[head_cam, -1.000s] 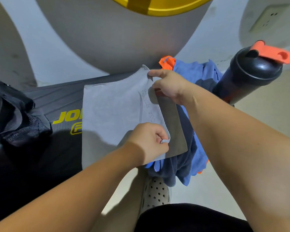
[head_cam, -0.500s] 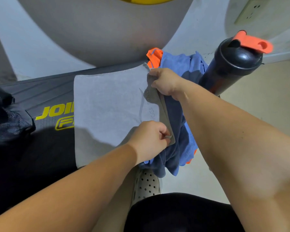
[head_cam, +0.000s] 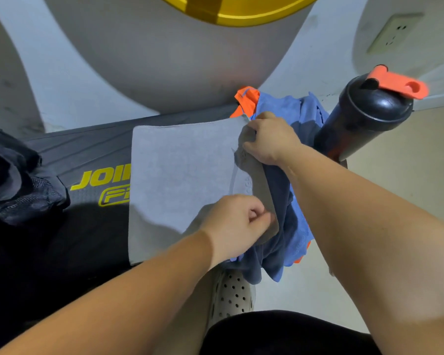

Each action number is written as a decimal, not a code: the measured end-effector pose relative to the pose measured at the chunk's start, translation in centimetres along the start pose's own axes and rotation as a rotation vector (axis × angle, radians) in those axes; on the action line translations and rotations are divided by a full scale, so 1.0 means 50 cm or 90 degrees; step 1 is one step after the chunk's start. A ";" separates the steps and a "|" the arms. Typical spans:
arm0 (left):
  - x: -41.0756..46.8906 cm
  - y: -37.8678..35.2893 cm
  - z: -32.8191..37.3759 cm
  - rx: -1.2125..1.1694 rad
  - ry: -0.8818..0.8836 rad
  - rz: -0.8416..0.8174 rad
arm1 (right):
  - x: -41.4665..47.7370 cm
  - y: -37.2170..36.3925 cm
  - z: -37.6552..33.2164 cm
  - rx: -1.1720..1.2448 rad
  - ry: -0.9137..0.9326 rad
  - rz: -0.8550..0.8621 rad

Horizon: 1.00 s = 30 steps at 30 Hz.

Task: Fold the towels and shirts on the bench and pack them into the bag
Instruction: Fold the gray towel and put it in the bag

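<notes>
A grey towel lies spread on the black bench with yellow lettering. My right hand pinches the towel's far right corner. My left hand pinches its near right corner, where the right edge is turned over a little. Under and beside that edge a heap of blue, navy and orange clothes hangs off the bench end. The black mesh bag sits on the bench at the far left.
A black shaker bottle with an orange flip lid stands at the bench's right end, close to my right forearm. A perforated clog is on the floor below the clothes. A wall socket is at upper right.
Both hands have drawn the towel's right edge leftward, so the turned-over flap is narrower and the towel lies flatter. The view has shifted slightly.
</notes>
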<state>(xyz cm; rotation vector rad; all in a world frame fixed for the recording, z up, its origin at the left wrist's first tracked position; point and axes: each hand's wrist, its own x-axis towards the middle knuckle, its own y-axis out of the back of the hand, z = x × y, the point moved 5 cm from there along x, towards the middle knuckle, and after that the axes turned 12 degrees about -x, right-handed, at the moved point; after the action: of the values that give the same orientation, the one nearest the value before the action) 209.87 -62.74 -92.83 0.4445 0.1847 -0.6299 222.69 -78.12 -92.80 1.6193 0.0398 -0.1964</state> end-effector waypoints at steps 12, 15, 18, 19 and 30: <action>0.129 0.300 -0.169 0.433 0.035 0.221 | 0.017 -0.084 -0.068 -0.251 0.081 -0.017; 0.150 0.324 -0.202 0.479 0.087 0.153 | 0.025 -0.090 -0.056 -0.259 0.025 -0.034; 0.164 0.342 -0.227 0.498 0.091 0.141 | 0.036 -0.086 -0.051 -0.255 0.006 -0.032; 0.168 0.346 -0.230 0.506 0.088 0.143 | 0.040 -0.087 -0.050 -0.249 0.003 -0.033; 0.237 0.444 -0.165 0.578 -0.007 0.214 | 0.100 -0.040 -0.023 -0.191 -0.010 0.147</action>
<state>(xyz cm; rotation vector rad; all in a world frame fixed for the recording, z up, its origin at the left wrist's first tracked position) 232.47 -49.28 -96.06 1.3162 -0.2036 -0.3533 227.43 -77.33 -95.50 1.3100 -0.1243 -0.0228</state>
